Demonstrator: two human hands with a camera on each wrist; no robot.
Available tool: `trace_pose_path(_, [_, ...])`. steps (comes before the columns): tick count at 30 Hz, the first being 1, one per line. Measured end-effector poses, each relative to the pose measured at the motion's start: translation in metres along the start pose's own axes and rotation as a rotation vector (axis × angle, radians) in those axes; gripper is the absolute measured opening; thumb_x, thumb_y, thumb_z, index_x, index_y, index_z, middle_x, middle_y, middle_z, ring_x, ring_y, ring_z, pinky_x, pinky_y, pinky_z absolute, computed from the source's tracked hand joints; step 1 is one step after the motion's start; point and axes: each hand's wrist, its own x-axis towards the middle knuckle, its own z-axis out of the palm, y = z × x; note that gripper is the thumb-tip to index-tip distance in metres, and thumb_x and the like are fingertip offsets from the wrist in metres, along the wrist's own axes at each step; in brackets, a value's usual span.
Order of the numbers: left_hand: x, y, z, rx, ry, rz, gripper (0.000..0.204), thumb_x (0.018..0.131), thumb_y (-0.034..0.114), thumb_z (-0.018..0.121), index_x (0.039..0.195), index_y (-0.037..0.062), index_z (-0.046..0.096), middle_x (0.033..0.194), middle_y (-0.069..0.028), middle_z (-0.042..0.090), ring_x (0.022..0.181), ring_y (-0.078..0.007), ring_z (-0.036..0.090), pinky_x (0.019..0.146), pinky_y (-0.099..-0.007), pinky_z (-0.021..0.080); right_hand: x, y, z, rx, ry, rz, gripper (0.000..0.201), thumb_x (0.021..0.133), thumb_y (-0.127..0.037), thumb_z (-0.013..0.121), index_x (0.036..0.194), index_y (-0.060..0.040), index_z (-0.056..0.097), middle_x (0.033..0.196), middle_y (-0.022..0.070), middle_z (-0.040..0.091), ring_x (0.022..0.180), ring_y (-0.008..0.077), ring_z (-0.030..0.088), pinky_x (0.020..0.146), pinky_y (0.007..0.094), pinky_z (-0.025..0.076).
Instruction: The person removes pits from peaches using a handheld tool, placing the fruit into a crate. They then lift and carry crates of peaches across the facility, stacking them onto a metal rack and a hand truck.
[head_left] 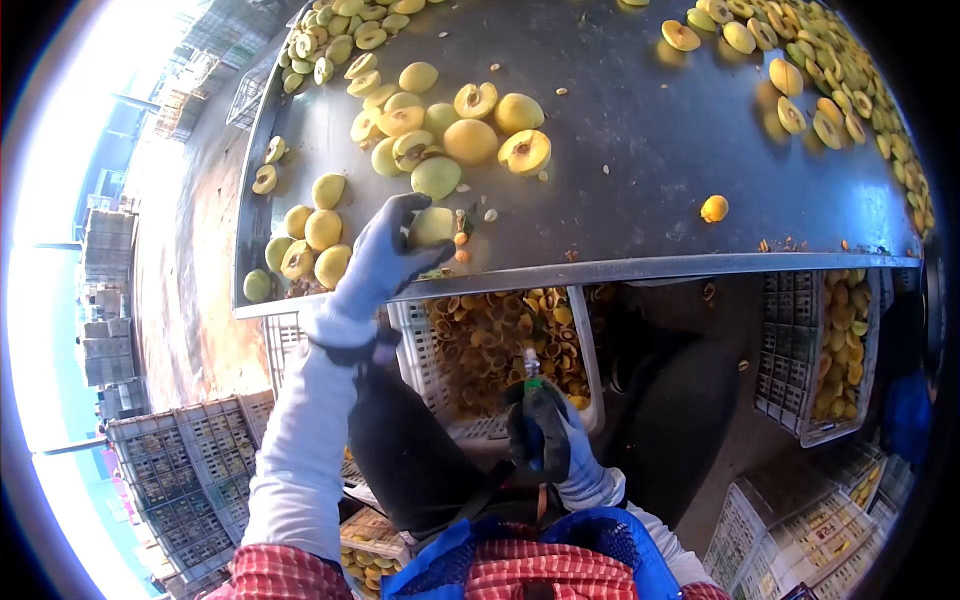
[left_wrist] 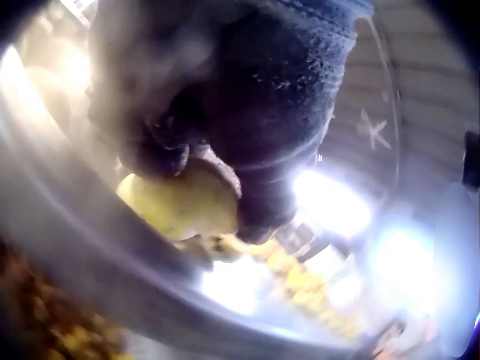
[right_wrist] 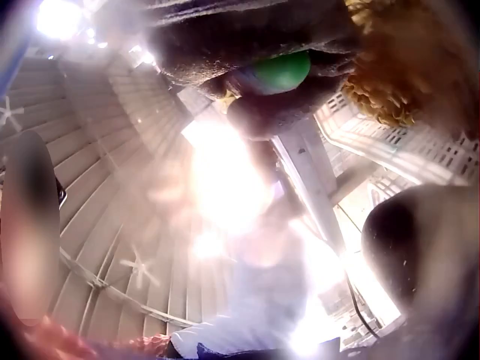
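Checked red shirt point(head_left: 520, 575) and blue apron straps point(head_left: 600, 540) sit closest to our head camera, at the bottom edge. From there our left arm in its pale sleeve point(head_left: 300, 440) runs up to our gloved left hand point(head_left: 385, 255), whose fingers curl round a yellow-green fruit point(head_left: 432, 226) lying on the dark metal table point(head_left: 640, 150), just inside its near rim. Our left wrist view shows the same fruit point(left_wrist: 184, 202) pinched under the dark glove fingers point(left_wrist: 255, 112). More whole and halved fruit, some with the stone showing, lie heaped just beyond and to the left of that hand point(head_left: 440, 125). Below the table edge a white plastic crate point(head_left: 590, 370) holds pitted halves. In front of it our gloved right hand point(head_left: 545, 440) is clenched on a small green-handled tool point(head_left: 530, 375) that points upward; the right wrist view shows the green handle point(right_wrist: 281, 71) wedged between the fingers. Farther right, a small orange fruit point(head_left: 714, 208) lies alone on the table, and another crate of fruit point(head_left: 800, 350) stands beneath the table's right end.
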Motion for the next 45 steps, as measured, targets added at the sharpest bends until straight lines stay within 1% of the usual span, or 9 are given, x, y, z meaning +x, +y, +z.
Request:
trace_pose_path(4, [-0.078, 0.070, 0.049, -1.032, -0.061, -0.124, 0.063, 0.081, 0.040, 0.060, 0.124, -0.0034, 0.045, 0.114, -0.0138, 0.055, 0.103, -0.0215, 0.055, 0.090, -0.0330, 0.045, -0.012, -0.019, 0.019, -0.360, 0.015, -0.231, 0.016, 0.093, -0.012, 0.053, 0.107, -0.0045, 0.054, 0.088, 0.0070, 0.057, 0.062, 0.0177, 0.055, 0.048, 0.0302, 0.044])
trace_pose_path(7, [-0.108, 0.081, 0.091, -1.251, -0.025, -0.173, 0.060, 0.085, 0.039, 0.055, 0.126, -0.0024, 0.044, 0.117, -0.0147, 0.054, 0.107, -0.0235, 0.055, 0.092, -0.0348, 0.046, -0.003, -0.010, 0.018, -1.271, 0.098, -1.156, 0.022, 0.085, -0.003, 0.059, 0.107, -0.0021, 0.053, 0.090, 0.0144, 0.054, 0.064, 0.0252, 0.055, 0.048, 0.0345, 0.043])
trace_pose_path(18, [-0.147, 0.106, 0.125, -0.849, 0.387, -0.069, 0.042, 0.092, 0.027, 0.055, 0.122, -0.0017, 0.050, 0.113, -0.0129, 0.057, 0.103, -0.0195, 0.055, 0.091, -0.0300, 0.045, -0.026, 0.006, 0.013, -1.455, 0.078, -1.182, 0.036, 0.082, 0.000, 0.059, 0.116, 0.0009, 0.048, 0.094, 0.0227, 0.050, 0.067, 0.0330, 0.055, 0.050, 0.0395, 0.044])
trace_pose_path(26, [-0.154, 0.112, 0.117, -0.796, 0.259, -0.002, 0.036, 0.088, 0.014, 0.058, 0.119, -0.0038, 0.053, 0.110, -0.0121, 0.060, 0.101, -0.0167, 0.056, 0.091, -0.0295, 0.044, -0.034, 0.028, -0.001, -1.477, 0.122, -1.379, 0.035, 0.084, -0.005, 0.057, 0.116, 0.0022, 0.048, 0.101, 0.0205, 0.054, 0.076, 0.0345, 0.057, 0.061, 0.0377, 0.048])
trace_pose_path(28, [-0.153, 0.110, 0.112, -0.747, 0.169, 0.057, 0.035, 0.088, 0.014, 0.059, 0.118, -0.0039, 0.053, 0.108, -0.0116, 0.061, 0.100, -0.0161, 0.056, 0.091, -0.0291, 0.044, -0.045, 0.018, -0.005, -0.619, -0.152, -0.436, 0.029, 0.087, -0.011, 0.056, 0.114, -0.0007, 0.050, 0.098, 0.0148, 0.056, 0.078, 0.0291, 0.058, 0.063, 0.0359, 0.048])
trace_pose_path(30, [-0.150, 0.107, 0.107, -0.681, 0.071, 0.134, 0.036, 0.087, 0.015, 0.060, 0.117, -0.0038, 0.054, 0.106, -0.0111, 0.062, 0.100, -0.0159, 0.056, 0.090, -0.0289, 0.044, -0.053, 0.011, -0.001, -0.002, -0.329, 0.131, 0.025, 0.090, -0.024, 0.052, 0.107, -0.0054, 0.052, 0.090, 0.0089, 0.055, 0.072, 0.0230, 0.055, 0.060, 0.0324, 0.045])
trace_pose_path(33, [-0.151, 0.102, 0.107, -0.854, -0.057, -0.006, 0.037, 0.090, 0.024, 0.058, 0.116, -0.0022, 0.055, 0.099, -0.0080, 0.062, 0.088, -0.0133, 0.057, 0.082, -0.0263, 0.046, -0.059, 0.009, 0.010, 0.522, -0.536, 0.443, 0.041, 0.094, -0.054, 0.041, 0.091, -0.0153, 0.054, 0.067, -0.0002, 0.048, 0.052, 0.0124, 0.046, 0.046, 0.0246, 0.038])
trace_pose_path(39, [-0.164, 0.095, 0.111, -0.899, -0.042, -0.145, 0.038, 0.092, 0.033, 0.055, 0.109, -0.0006, 0.057, 0.090, -0.0046, 0.062, 0.081, -0.0098, 0.055, 0.073, -0.0246, 0.046, -0.053, 0.021, 0.012, 0.629, -0.636, 0.526, 0.046, 0.092, -0.059, 0.037, 0.080, -0.0160, 0.046, 0.059, -0.0016, 0.040, 0.043, 0.0116, 0.037, 0.040, 0.0250, 0.032])
trace_pose_path(45, [-0.170, 0.079, 0.137, -1.458, 0.109, -0.478, 0.037, 0.095, 0.035, 0.050, 0.106, 0.0011, 0.059, 0.096, -0.0079, 0.063, 0.087, -0.0138, 0.058, 0.078, -0.0271, 0.047, -0.050, 0.025, 0.023, 0.547, -0.858, 0.384, 0.051, 0.091, -0.062, 0.037, 0.080, -0.0129, 0.044, 0.059, -0.0009, 0.040, 0.044, 0.0136, 0.038, 0.041, 0.0263, 0.033])
